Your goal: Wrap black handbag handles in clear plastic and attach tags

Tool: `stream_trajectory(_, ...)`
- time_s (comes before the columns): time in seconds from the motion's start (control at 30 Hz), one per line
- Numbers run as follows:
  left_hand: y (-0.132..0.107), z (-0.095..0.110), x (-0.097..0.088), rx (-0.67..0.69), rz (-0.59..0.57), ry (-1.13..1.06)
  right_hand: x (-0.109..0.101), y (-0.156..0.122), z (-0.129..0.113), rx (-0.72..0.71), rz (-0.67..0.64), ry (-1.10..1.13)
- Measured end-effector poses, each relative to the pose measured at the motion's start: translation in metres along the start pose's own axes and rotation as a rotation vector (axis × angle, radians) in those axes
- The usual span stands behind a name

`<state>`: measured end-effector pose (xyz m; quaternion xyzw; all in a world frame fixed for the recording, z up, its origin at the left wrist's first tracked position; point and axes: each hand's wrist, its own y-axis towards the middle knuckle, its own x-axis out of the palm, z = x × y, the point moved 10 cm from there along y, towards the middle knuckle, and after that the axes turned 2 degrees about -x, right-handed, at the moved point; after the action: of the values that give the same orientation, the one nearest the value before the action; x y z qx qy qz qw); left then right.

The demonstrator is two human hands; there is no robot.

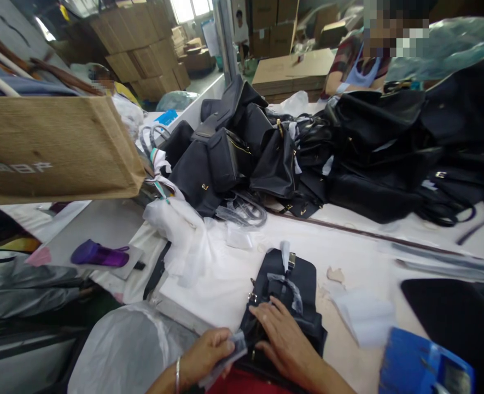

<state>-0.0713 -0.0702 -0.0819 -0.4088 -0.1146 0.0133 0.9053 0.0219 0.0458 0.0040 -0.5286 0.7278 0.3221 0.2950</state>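
Note:
A small black backpack [307, 279] lies on the white table in front of me, with metal buckles and a strip of pale wrapping on its top. My right hand [285, 334] rests on the lower part of the bag, fingers stretched out and apart. Beside the bag's left edge, my left hand [206, 350] is closed, thumb against fingers, on a piece of clear plastic wrapping [238, 346]. Whether a strap lies inside that plastic I cannot tell. A silver bracelet circles my left wrist.
Black bags [274, 158] are heaped across the table's back. White wrapping [188, 241] lies left, above a large plastic bag [118, 345]. A blue box [422, 364] sits lower right near crumpled white paper [365, 314]. A burlap bag [53, 142] hangs upper left. Co-workers are beyond.

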Motion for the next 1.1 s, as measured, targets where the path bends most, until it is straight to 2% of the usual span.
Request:
stream_trajectory(0.1, -0.006, 0.0, -0.002, 0.044, 0.095, 0.062, -0.004, 0.003, 0.011, 0.037, -0.124, 0.009)
stream_trajectory(0.2, -0.009, -0.002, 0.0, 0.04, 0.127, 0.095, 0.002, 0.012, 0.016, 0.048, -0.191, -0.04)
stream_trajectory(0.4, -0.011, 0.002, -0.002, 0.021, 0.185, 0.065, 0.01, 0.012, 0.02, 0.053, -0.062, -0.081)
stream_trajectory(0.63, -0.012, -0.001, -0.002, 0.016, 0.146, 0.017, -0.012, -0.011, 0.012, 0.12, 0.079, -0.013)
stream_trajectory(0.8, -0.011, 0.003, 0.008, 0.034, 0.084, -0.035, -0.004, -0.01, 0.005, 0.235, 0.041, 0.207)
stream_trajectory(1.1, -0.009, 0.024, 0.009, 0.093, 0.152, 0.111, 0.026, -0.002, 0.006, 0.339, -0.07, 0.325)
